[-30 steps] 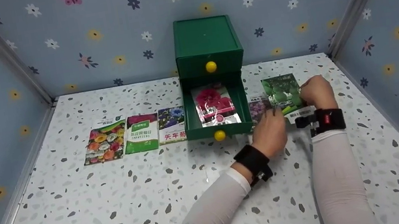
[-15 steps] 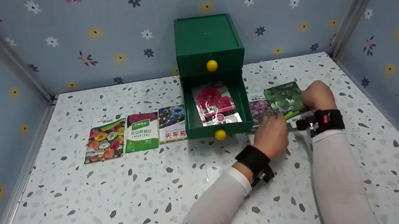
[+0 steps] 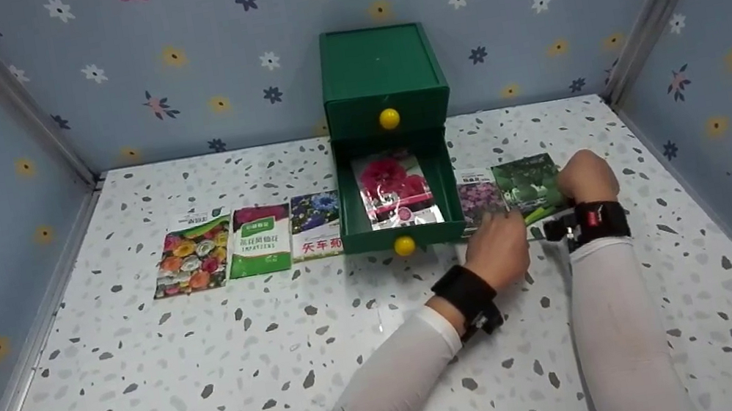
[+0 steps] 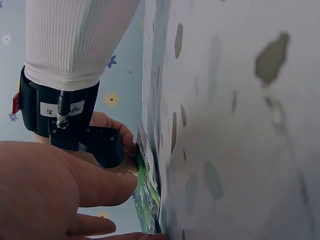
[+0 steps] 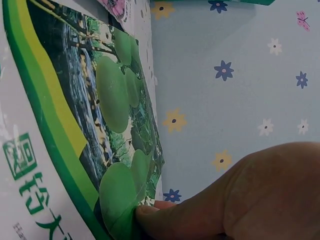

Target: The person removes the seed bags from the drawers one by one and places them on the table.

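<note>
A green seed packet point(image 3: 529, 182) with round green fruit printed on it lies on the right of the table. My right hand point(image 3: 586, 177) pinches its right edge; the thumb point(image 5: 165, 220) lies over the printed face in the right wrist view. My left hand point(image 3: 498, 250) is at the packet's lower left corner, over the lower part of a pink-flower seed packet point(image 3: 480, 195). In the left wrist view the left thumb point(image 4: 107, 187) is straight, its tip right at the green packet's edge, with the fingers extended below it.
A green two-drawer box point(image 3: 379, 62) stands at the back wall. Its lower drawer point(image 3: 351, 226) is pulled out, holding a red-flower packet point(image 3: 397, 189). To its left lie three packets: mixed flowers point(image 3: 192, 257), green-and-white point(image 3: 259, 240) and blue flowers point(image 3: 316, 225).
The green packet has come down toward the table and slightly right, lying flatter beside the pink packet. My right hand has lowered with it; the left hand has barely moved.
</note>
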Motion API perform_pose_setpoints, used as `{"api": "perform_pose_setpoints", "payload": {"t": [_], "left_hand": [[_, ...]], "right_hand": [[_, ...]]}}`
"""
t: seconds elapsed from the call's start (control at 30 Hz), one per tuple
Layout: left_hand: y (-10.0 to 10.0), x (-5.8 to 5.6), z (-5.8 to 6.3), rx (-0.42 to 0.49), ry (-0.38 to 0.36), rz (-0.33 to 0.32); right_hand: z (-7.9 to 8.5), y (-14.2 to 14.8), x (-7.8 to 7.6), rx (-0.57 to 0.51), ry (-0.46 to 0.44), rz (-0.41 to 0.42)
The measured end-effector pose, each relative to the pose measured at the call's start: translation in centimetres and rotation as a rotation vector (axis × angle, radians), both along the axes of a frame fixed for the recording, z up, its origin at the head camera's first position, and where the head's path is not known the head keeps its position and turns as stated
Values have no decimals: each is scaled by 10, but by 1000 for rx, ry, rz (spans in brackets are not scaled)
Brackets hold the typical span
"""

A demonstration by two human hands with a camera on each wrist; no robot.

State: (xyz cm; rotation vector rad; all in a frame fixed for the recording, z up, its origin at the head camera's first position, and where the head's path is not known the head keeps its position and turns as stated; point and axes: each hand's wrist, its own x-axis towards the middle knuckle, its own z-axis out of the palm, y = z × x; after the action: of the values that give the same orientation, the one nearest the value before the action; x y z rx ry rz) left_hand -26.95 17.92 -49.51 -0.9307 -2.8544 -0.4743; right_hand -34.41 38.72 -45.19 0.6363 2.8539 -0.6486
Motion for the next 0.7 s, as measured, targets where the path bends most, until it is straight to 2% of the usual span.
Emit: {"api": "perform_pose_setpoints", "payload": {"t": [0.17, 0.2, 0.4, 0.43, 0.7], "left_hand": [[-1, 0, 1, 15, -19, -25], [-1, -2, -3, 26, -12, -22], [0, 0, -2, 32, -40, -3], [-1, 2, 3, 26, -57, -1], [-1, 8, 14, 64, -91, -2]], "right_hand": [[-2, 2, 1, 14, 15, 18], [-2, 2, 1, 16, 17, 17], [1, 0, 2, 21, 24, -21], [2, 0, 2, 25, 28, -29], [13, -5, 0, 18, 17, -59]]}}
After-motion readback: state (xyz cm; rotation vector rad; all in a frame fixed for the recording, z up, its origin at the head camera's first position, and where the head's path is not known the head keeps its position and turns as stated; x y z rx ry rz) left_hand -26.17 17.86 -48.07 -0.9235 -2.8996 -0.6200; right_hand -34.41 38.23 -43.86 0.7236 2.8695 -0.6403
